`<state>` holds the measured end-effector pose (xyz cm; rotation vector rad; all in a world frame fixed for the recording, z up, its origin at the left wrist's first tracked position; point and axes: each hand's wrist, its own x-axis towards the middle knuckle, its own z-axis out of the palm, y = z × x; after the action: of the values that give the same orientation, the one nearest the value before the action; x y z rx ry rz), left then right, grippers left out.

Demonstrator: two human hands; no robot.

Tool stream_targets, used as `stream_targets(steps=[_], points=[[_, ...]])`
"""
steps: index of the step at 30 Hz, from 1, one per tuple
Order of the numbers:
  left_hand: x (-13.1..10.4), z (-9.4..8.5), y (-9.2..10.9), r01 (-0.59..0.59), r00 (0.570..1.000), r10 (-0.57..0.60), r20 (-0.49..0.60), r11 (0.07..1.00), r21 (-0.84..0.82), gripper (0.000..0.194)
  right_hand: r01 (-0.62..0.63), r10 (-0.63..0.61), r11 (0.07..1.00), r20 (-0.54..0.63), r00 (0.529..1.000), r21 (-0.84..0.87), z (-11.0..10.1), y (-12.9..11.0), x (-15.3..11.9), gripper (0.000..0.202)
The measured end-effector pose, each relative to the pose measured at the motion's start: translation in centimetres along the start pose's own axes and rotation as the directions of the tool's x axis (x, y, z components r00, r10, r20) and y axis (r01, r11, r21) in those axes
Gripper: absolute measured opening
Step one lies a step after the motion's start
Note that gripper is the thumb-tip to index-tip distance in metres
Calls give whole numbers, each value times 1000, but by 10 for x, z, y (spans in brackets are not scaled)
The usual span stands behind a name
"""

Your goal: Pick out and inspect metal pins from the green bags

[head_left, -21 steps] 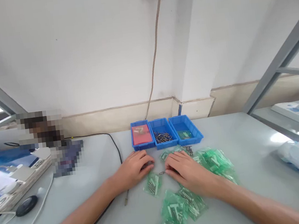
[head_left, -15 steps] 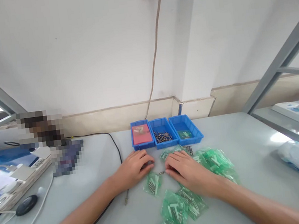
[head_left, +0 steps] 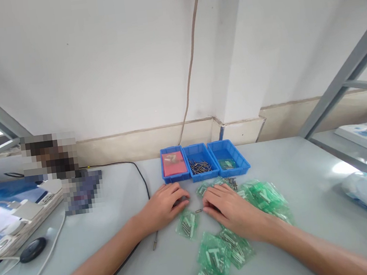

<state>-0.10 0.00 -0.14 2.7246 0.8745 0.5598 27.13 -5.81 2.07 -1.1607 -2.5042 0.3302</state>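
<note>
My left hand (head_left: 166,205) rests on the table with its fingers loosely bent and the thumb apart, holding nothing visible. Just below its thumb lies a small green plastic bag (head_left: 187,225) of metal screws and white pieces. My right hand (head_left: 225,206) also rests there, fingers bent and thumb apart; its fingertips are partly hidden. Between the hands lies a single small screw (head_left: 198,211), close to the right fingertips but apart from them. Behind the right hand is another green bag (head_left: 203,187), partly covered, with several loose screws (head_left: 233,183) beside it.
Three blue bins stand at the back: one with a red packet (head_left: 174,167), one with many screws (head_left: 200,166), one with a green bag (head_left: 228,164). More filled bags (head_left: 213,256) lie in front and a pile (head_left: 267,196) at right. A black cable (head_left: 144,178) passes under my left arm.
</note>
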Motion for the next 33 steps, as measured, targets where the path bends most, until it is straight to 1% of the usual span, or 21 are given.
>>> stream_targets(steps=[7,12,21,33], points=[[1,0,1,-3,1000,3,4,1000,2,19,16,-16,1000,-22,1000,-12,-1,0,0,14],[1,-1,1,-3,1000,3,7,1000,5,20,7,-7,1000,3,1000,-10,0,2,0,12],[1,-2,1,0,1000,0,19,1000,-2,21,5,-5,1000,6,1000,-15,0,2,2,12],[1,0,-1,-13,1000,13,-13,1000,-3,22,17,-17,1000,-16,1000,-17,-1,1,1,14]])
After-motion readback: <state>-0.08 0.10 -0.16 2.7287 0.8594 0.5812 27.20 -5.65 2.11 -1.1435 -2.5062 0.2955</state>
